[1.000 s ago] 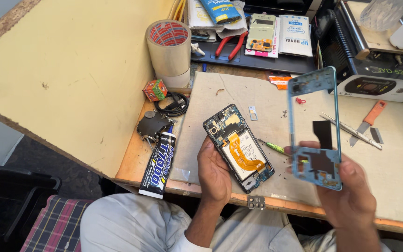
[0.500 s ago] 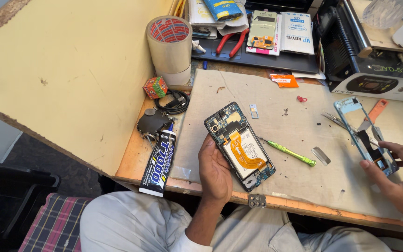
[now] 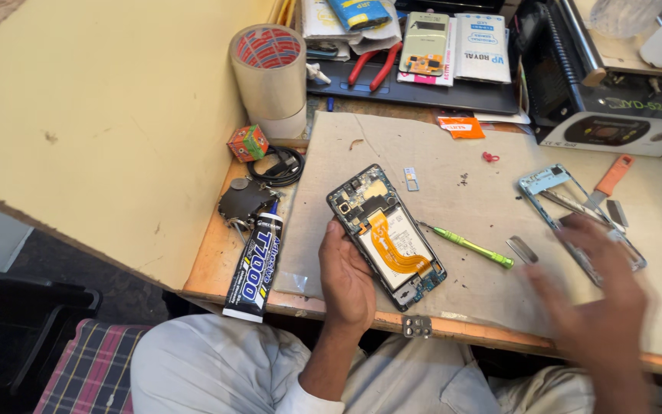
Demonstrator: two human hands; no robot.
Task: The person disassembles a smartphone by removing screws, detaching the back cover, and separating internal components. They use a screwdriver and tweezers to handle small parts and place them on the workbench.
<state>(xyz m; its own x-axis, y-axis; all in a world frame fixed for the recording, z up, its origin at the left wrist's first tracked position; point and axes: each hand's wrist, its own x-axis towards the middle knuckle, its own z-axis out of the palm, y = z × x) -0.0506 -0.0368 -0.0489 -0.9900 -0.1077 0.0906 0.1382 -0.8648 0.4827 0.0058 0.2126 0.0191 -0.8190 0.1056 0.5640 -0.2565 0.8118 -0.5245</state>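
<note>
Head view: left hand (image 3: 346,280) clamped on the opened phone (image 3: 386,235), back off, orange flex cable showing, held just above the grey mat (image 3: 438,192) near table (image 3: 216,253) edge. Right hand (image 3: 599,314) blurred, fingers spread, holding nothing, at 3 o'clock of phone. Blue phone frame (image 3: 557,192) lies on mat at hand's 12 o'clock. Green screwdriver (image 3: 473,247) betw. phone & right hand. Glue tube (image 3: 254,264) at 9 o'clock.

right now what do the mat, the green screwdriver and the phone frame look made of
Mat: likely rubber or silicone, matte grey, scuffed and stained. Screwdriver: glossy green handle, probably plastic, with a thin metal-looking tip. Frame: pale blue with a slight sheen, plastic or painted metal; cannot tell which, and the right hand blurs its lower part.
</note>
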